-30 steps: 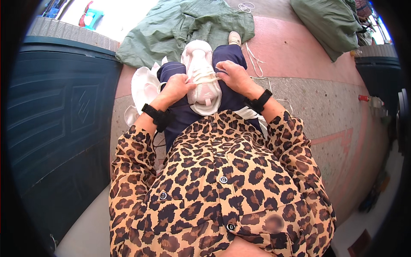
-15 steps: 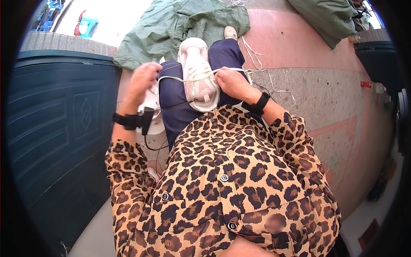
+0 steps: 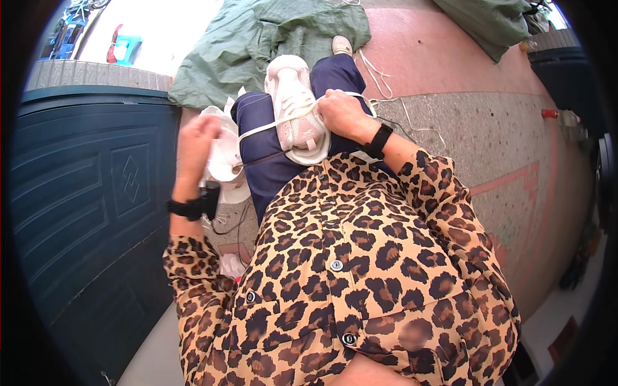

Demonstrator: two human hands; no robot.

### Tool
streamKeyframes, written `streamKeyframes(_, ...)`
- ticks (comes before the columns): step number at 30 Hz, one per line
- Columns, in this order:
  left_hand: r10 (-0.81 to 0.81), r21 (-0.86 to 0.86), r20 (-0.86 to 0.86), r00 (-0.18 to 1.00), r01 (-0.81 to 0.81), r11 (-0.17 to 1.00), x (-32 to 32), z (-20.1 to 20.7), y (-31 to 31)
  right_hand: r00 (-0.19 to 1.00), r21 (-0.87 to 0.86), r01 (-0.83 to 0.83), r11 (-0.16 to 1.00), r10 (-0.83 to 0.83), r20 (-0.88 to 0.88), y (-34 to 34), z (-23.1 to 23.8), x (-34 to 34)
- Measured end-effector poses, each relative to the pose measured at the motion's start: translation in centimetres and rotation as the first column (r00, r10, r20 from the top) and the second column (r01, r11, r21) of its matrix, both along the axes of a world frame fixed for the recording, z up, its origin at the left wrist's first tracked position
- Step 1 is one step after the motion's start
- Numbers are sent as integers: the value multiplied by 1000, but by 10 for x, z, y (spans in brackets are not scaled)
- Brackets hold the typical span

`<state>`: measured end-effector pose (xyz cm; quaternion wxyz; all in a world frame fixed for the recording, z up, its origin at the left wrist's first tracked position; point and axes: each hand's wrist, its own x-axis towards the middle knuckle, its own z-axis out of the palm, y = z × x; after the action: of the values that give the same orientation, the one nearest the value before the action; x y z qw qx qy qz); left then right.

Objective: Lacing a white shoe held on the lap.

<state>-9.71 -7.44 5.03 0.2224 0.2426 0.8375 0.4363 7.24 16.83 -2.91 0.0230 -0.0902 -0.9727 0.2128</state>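
A pale pink and white sneaker (image 3: 298, 128) rests on my lap between my thighs, its toe pointing away from me. A long white shoelace (image 3: 265, 130) runs across it and over my left thigh. At the sneaker's right side, my right hand (image 3: 343, 114) is closed on the lace, which comes out on both sides of the fist. My left hand (image 3: 198, 143) is raised left of my left thigh, away from the sneaker. Its fingers look curled together but are blurred, so what they hold cannot be made out.
More white shoes (image 3: 225, 157) lie beside my left thigh. Ahead spreads a green tarp (image 3: 219, 58); a bulky green-covered heap (image 3: 483, 26) stands far right. Loose white laces (image 3: 409, 119) trail to the right above the stone floor (image 3: 476, 141). A dark blue panelled door (image 3: 96, 174) borders the left.
My left hand has drawn down and slightly left, away from the sneaker. My right hand has shifted a little left and up, closing into a fist over the lace.
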Motion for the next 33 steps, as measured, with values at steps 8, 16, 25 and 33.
streamKeyframes(8,-238,-201,-562,793,148,968,75,-66,43,986,184,138,973,-118,-117,-7,11,7)
streamKeyframes(16,-360,-328,-593,720,192,925,74,-62,56,991,252,96,963,-70,-110,-14,18,18)
streamKeyframes(25,-595,-555,-636,491,244,795,78,-60,75,999,272,32,962,-38,18,-15,5,17)
streamKeyframes(33,-426,-462,-709,562,87,882,101,-46,68,997,-27,66,997,-67,-33,-2,0,22)
